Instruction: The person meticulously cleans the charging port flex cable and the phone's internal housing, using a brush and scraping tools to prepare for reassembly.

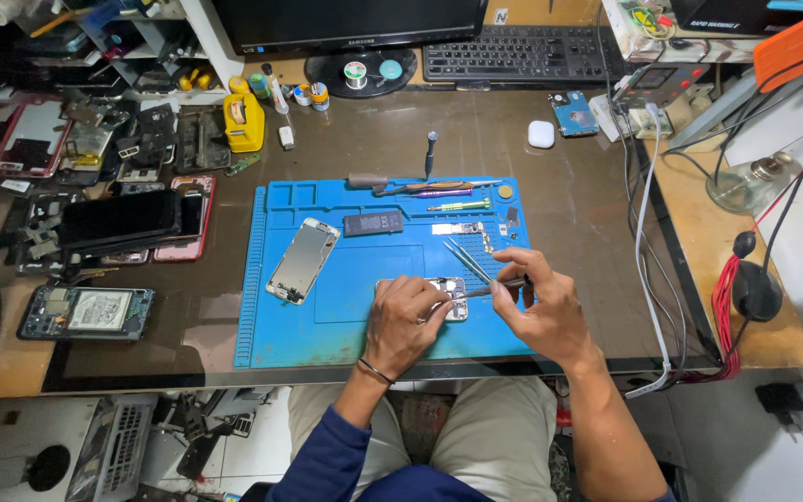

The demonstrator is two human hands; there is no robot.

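My left hand point(405, 319) rests on an opened phone body point(452, 290) lying on the blue work mat point(327, 307) and holds it down. My right hand point(541, 307) grips a thin metal tool point(481, 291) whose tip touches the phone's inside. A detached phone screen point(302, 260) lies face down on the mat to the left. A black battery point(373, 223) and a small board point(457, 228) sit at the mat's upper middle. Tweezers point(465, 259) lie just above the phone.
Screwdrivers and picks point(439, 191) line the mat's top tray. Several dismantled phones point(85, 311) crowd the left of the desk. A keyboard point(518, 53), monitor base point(360, 70), white earbud case point(541, 134) and a yellow box point(243, 121) stand behind. Cables point(643, 242) hang at the right.
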